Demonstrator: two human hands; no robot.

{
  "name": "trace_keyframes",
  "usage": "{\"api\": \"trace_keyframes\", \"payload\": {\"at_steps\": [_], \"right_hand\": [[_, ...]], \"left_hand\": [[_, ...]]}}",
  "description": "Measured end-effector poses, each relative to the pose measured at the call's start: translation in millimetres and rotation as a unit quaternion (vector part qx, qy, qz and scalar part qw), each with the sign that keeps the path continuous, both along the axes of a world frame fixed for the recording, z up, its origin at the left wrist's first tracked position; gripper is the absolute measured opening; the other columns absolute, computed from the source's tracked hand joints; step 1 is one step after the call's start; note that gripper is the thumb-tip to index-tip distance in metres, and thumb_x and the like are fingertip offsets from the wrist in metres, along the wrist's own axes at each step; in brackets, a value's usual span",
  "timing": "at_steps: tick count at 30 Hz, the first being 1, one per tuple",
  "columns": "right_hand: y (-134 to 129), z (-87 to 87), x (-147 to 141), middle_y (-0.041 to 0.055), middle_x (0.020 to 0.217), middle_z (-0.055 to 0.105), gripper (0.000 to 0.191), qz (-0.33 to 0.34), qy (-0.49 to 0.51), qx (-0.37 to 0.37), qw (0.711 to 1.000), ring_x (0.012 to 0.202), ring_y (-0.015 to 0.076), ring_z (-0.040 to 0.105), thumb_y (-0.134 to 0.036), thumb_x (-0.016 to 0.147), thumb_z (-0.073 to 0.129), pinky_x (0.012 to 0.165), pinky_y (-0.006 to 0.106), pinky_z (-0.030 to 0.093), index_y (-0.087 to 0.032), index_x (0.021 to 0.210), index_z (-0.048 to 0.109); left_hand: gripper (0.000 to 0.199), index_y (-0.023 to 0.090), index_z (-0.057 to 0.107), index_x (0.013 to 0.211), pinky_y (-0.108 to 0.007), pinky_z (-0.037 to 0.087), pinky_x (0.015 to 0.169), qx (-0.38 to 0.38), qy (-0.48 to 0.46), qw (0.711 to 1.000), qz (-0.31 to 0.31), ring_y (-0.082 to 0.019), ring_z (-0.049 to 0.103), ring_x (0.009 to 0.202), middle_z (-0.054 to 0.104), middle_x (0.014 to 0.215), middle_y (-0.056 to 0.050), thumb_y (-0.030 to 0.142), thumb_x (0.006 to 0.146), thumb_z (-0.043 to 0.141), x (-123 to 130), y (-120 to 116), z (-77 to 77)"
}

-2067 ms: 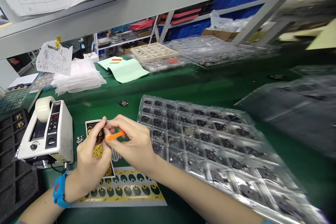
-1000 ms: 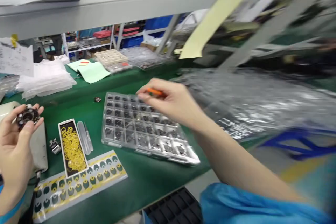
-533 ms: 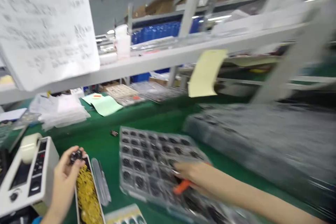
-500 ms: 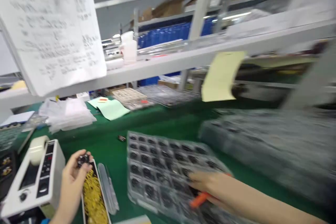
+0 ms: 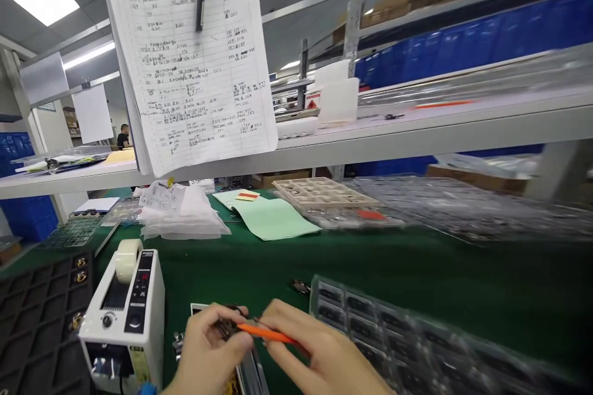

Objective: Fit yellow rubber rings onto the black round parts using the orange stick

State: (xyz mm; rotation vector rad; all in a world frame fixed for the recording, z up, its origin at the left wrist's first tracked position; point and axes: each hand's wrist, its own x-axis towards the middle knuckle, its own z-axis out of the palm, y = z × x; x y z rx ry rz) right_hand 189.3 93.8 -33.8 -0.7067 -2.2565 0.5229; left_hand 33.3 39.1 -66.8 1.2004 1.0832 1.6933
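Note:
My left hand point(image 5: 210, 345) is closed on a small dark part point(image 5: 225, 326), mostly covered by the fingers. Close beside it on the right, my right hand point(image 5: 315, 352) grips an orange-handled tool point(image 5: 271, 333), whose tip reaches the dark part. Below the hands is a narrow white box point(image 5: 199, 307) with yellow pieces, largely hidden. To the right lies a clear compartment tray point(image 5: 393, 336) of dark parts, with a small dark piece point(image 5: 300, 286) by its corner.
A white tape dispenser point(image 5: 148, 302) stands left of my hands, beside a black compartment tray point(image 5: 41, 321). Behind are plastic bags point(image 5: 180, 216), green paper point(image 5: 275, 219) and a beige tray point(image 5: 324, 191). A clipboard with written sheets point(image 5: 194, 74) hangs from the shelf edge.
The view has turned left. My right hand has left the clear tray and come up to my left hand, bringing the orange tool to the dark part.

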Motion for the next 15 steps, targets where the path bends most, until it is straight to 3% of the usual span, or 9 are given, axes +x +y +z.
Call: {"api": "trace_keyframes", "payload": {"at_steps": [4, 9, 15], "right_hand": [[-6.9, 6.3, -18.9, 0.0025, 0.068, 0.061, 0.024, -0.003, 0.030, 0.045, 0.999, 0.060, 0.0161, 0.061, -0.011, 0.082, 0.044, 0.051, 0.024, 0.044, -0.021, 0.067, 0.059], [-8.8, 2.3, -22.3, 0.0045, 0.073, 0.062, 0.024, 0.006, 0.089, 0.048, 0.995, 0.069, 0.0183, 0.060, -0.011, 0.086, 0.048, 0.058, 0.027, 0.045, -0.020, 0.073, 0.066], [-5.5, -1.7, -25.5, 0.0033, 0.073, 0.060, 0.016, 0.054, 0.206, -0.110, 0.971, 0.065, 0.0147, 0.054, -0.016, 0.085, 0.057, 0.057, 0.027, 0.040, -0.019, 0.076, 0.071]], "left_hand": [[0.032, 0.018, 0.071, 0.070, -0.039, 0.049, 0.092, -0.005, 0.050, 0.997, 0.064, -0.033, 0.063, 0.108, 0.073, 0.089, -0.013, 0.049, 0.067, 0.081, -8.0, -3.4, 15.0], [0.025, 0.018, 0.068, 0.069, -0.036, 0.051, 0.086, -0.024, 0.092, 0.993, 0.064, -0.029, 0.067, 0.096, 0.072, 0.079, -0.009, 0.041, 0.073, 0.077, -14.3, -9.5, 31.0], [0.024, 0.017, 0.068, 0.075, -0.033, 0.054, 0.083, -0.037, 0.117, 0.991, 0.046, -0.026, 0.068, 0.096, 0.073, 0.084, -0.008, 0.041, 0.078, 0.073, -16.0, -12.0, 29.7]]}}
